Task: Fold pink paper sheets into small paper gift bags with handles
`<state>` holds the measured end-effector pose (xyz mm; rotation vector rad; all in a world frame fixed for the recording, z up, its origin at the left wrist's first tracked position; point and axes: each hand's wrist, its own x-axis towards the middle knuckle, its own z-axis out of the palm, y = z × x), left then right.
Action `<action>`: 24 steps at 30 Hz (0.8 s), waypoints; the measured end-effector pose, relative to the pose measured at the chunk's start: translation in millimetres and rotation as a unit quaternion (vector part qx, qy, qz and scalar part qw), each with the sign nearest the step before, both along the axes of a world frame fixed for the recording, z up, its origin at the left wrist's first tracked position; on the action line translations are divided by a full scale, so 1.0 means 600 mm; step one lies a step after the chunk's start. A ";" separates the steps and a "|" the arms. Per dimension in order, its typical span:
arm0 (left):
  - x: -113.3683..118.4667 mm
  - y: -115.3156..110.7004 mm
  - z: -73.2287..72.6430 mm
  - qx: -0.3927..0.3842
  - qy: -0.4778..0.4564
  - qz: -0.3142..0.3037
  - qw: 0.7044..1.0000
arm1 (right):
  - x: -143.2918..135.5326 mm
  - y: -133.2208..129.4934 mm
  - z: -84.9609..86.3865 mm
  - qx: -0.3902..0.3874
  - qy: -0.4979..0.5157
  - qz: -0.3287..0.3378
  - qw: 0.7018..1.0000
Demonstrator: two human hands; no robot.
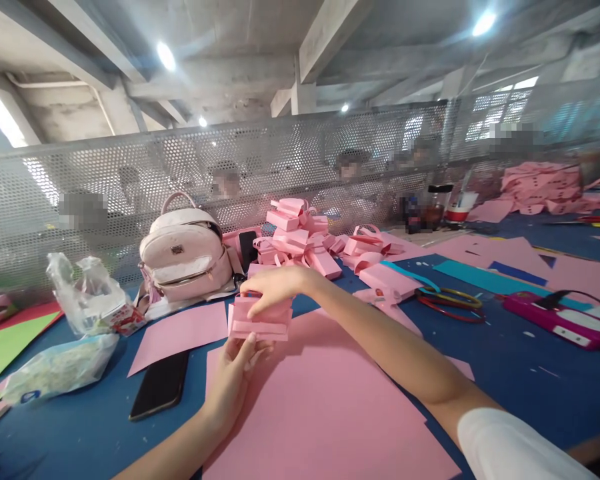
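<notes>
A small folded pink paper box [260, 328] is held up above the table in both hands. My left hand [240, 363] grips it from below, with the thumb on its lower front edge. From above, my right hand [273, 288] closes over its top, the fingers bent down against the paper. Beneath my forearms lies a large pink sheet [320, 407]. Behind the hands rises a pile of pink paper boxes with handles [300, 237].
On the blue table [95, 437] are a black phone [161, 385], a pink backpack [183, 253], plastic bags [63, 367], scissors [450, 303] and a magenta device [560, 320]. A perforated metal screen [180, 160] stands behind, with people beyond it.
</notes>
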<state>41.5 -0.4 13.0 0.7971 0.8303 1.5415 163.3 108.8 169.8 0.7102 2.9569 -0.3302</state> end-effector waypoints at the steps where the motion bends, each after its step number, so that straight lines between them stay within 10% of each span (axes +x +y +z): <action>1: -0.001 0.000 -0.001 0.004 0.002 -0.005 1.000 | 0.003 0.002 0.003 0.005 0.006 -0.001 1.000; 9: -0.006 -0.006 0.002 0.017 0.020 -0.049 0.998 | 0.052 0.132 0.127 0.116 0.088 -0.101 0.984; 16: -0.004 -0.006 0.006 0.012 0.034 -0.083 0.996 | 0.085 0.283 0.247 0.338 0.167 -0.259 0.889; 24: -0.003 0.000 0.004 0.007 0.016 -0.094 0.995 | 0.079 0.372 0.255 0.434 0.084 -0.261 0.858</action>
